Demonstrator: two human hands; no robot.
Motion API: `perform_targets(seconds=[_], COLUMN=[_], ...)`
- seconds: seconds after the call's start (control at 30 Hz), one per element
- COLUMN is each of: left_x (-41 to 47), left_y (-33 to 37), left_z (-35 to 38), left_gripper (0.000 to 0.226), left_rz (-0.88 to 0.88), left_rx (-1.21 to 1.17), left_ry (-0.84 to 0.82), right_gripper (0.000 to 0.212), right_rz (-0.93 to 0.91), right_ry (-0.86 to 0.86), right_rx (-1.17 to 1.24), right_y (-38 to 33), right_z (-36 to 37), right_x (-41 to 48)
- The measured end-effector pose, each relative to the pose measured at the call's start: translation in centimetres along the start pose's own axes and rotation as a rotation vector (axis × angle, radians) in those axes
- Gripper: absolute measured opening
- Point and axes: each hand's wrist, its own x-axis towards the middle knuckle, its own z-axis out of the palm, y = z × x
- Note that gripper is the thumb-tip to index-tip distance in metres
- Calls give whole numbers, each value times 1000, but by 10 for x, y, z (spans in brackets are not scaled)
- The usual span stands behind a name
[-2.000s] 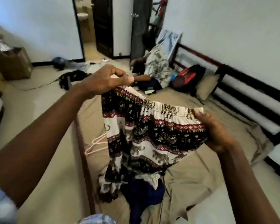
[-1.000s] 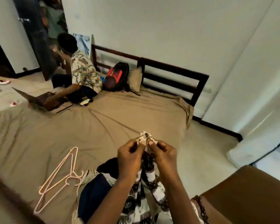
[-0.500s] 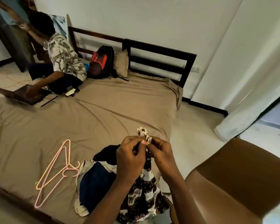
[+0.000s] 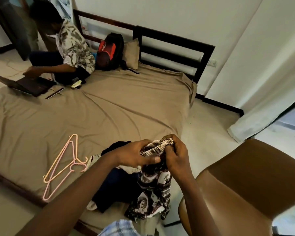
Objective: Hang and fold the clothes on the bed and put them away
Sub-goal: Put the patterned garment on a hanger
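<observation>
Both hands hold a patterned black, white and maroon garment (image 4: 153,189) by its bunched waistband, above the near corner of the bed (image 4: 109,113). My left hand (image 4: 134,154) grips the waistband from the left and my right hand (image 4: 175,152) grips it from the right, the two almost touching. The rest of the garment hangs down onto a small pile of clothes (image 4: 112,186), dark blue, black and white, lying on the tan sheet. Pink and yellow plastic hangers (image 4: 63,166) lie on the sheet to the left of the pile.
A brown plastic chair (image 4: 245,189) stands close at my right. A person (image 4: 65,50) sits at the far left of the bed with a laptop (image 4: 27,84). A black and red backpack (image 4: 109,51) and a pillow (image 4: 131,53) lean against the dark headboard (image 4: 175,41).
Two seconds ago the waistband was stretched wide between my hands; they have come together and bunched it. The view has swung right and down, toward the bed corner and the chair.
</observation>
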Motion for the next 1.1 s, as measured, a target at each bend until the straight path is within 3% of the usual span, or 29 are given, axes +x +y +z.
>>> perform_targets(seconds=[0.07, 0.13, 0.27, 0.43, 0.5, 0.6, 0.63, 0.73, 0.8, 0.93, 1.0, 1.1], left_x=[-2, -7, -8, -13, -17, -22, -21, -27, -29, -28, -23, -19], left_y=[-6, -11, -20, -19, -20, -20, -18, -5, 0, 7, 10, 11], left_z=[-1, -1, 4, -3, -3, -4, -6, -8, -7, 2, 4, -2], left_gripper=[44, 37, 37, 44, 52, 91, 93, 70, 55, 64, 47, 17], left_rz=[-73, -39, -11, 17, 4, -107, -128, -21, 123, 187, 230, 179], left_rx=[-229, -337, -385, -419, -454, -476, -470, -367, -157, 292, 319, 142], left_ry=[-80, -65, 87, 135, 119, 167, 190, 333, 428, 609, 710, 763], right_gripper=[19, 20, 20, 18, 21, 24, 24, 22, 21, 23, 19, 12], right_rz=[-36, -39, -24, -33, -35, -39, -43, -30, -6, 11, -15, -32], right_ry=[8, 19, 3, -22, -33, -44, -45, -39, -22, -51, -111, -133], right_rx=[-19, -4, 24, 73, 83, 97, 91, 78, 69, 60, 55, -74], right_y=[-1, -1, -4, -13, -15, -20, -22, -24, -26, -33, -36, -40], right_z=[1, 3, 9, 15, 18, 23, 25, 28, 30, 35, 34, 33], right_x=[2, 5, 13, 21, 24, 28, 29, 34, 38, 47, 52, 63])
